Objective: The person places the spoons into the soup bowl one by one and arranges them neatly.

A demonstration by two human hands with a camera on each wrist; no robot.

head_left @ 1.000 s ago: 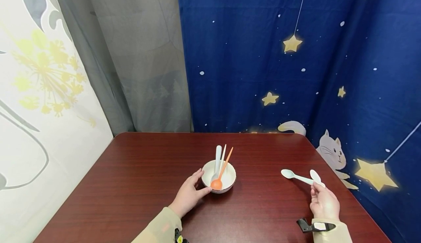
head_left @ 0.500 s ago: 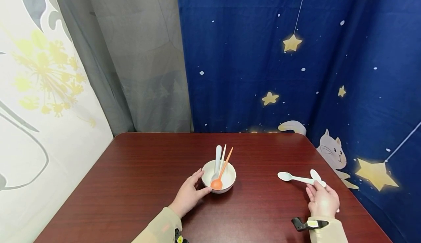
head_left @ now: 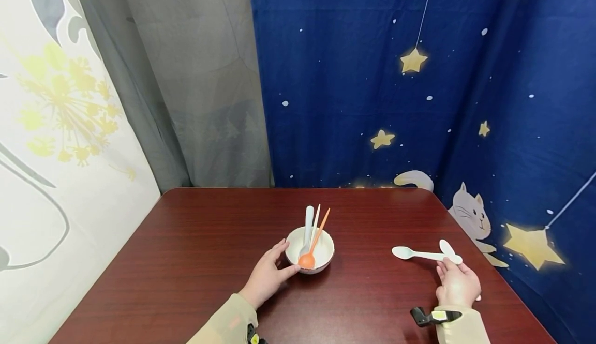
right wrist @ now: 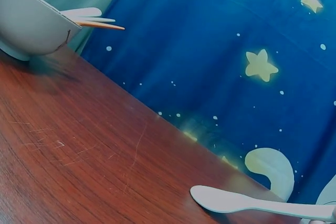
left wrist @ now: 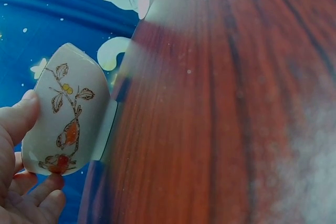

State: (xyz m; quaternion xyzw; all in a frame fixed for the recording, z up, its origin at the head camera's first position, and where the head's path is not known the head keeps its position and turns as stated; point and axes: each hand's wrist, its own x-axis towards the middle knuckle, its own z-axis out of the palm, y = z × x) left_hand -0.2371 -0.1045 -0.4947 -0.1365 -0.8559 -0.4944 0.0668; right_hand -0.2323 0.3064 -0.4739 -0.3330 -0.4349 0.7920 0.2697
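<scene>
The left hand (head_left: 269,275) grips the near left side of a white bowl (head_left: 326,251), thumb at its near rim and fingers at its left. In the left wrist view the bowl (left wrist: 79,108) shows a painted branch. A pale blue-grey spoon (head_left: 309,222), a thin whitish utensil (head_left: 316,220) and an orange spoon (head_left: 306,261) lean in it. At the right, the right hand (head_left: 458,286) pinches a pale mint spoon (head_left: 426,255) by the handle, its head pointing left. A second white spoon (head_left: 445,247) lies crossed with it, its handle mostly hidden by the hand.
The dark red wooden table (head_left: 223,214) carries both groups of things. Behind it hang a grey curtain (head_left: 219,101) and a blue curtain (head_left: 335,101) with stars; a white patterned curtain (head_left: 84,204) is at the left. The table's right edge runs close beside the right hand.
The mint spoon's head has swung slightly left and nearer, and its handle end now shows past the right fingertips. The right wrist has shifted a little left. The left hand and bowl are still.
</scene>
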